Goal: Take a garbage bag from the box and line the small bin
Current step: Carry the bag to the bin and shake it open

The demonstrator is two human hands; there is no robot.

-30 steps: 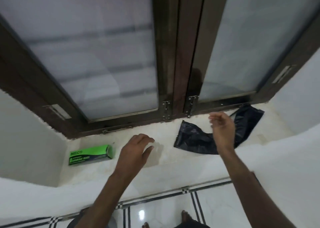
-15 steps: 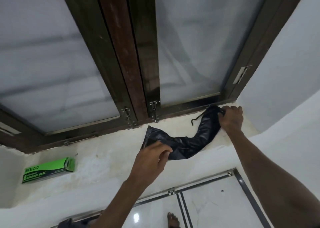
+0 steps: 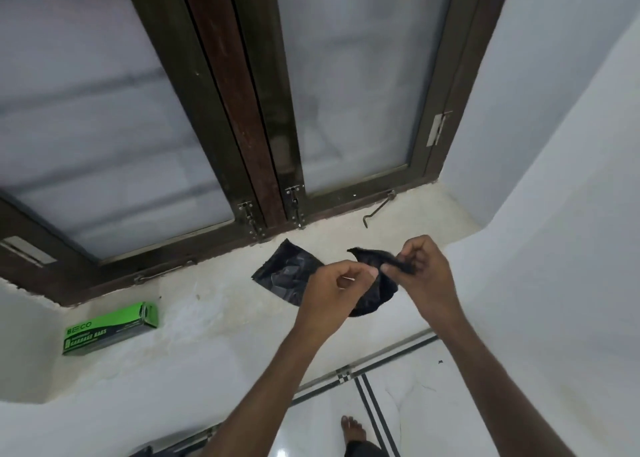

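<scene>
both hands are raised over a pale, stained stone window sill (image 3: 214, 304) and work on a crumpled black plastic garbage bag (image 3: 291, 276). the left hand (image 3: 337, 292) has its fingers curled, with thumb and forefinger pinching a fold of the bag near its middle. the right hand (image 3: 424, 276) is also curled, pinching a twisted black strip of the same bag between thumb and fingertips, so that a pointed flap stands up between the two hands. the rest of the bag hangs below the hands and spreads to the left, where a flat, roughly square part lies on the sill just below the window frame. the long green cardboard box printed "garbage bags" (image 3: 110, 328) lies flat on the sill at the left, well apart from the bag and from both hands; its right end faces the camera, but whether it is open cannot be told. behind the sill stands a dark brown wooden window frame (image 3: 239, 117) with frosted glass panes, and a thin metal stay hook (image 3: 377, 210) rests on the sill near the right corner. white plastered walls (image 3: 554, 144) flank the recess. below the sill a white glossy tiled floor (image 3: 415, 404) with black inlay lines shows, with a bare foot (image 3: 353, 429) on it.
</scene>
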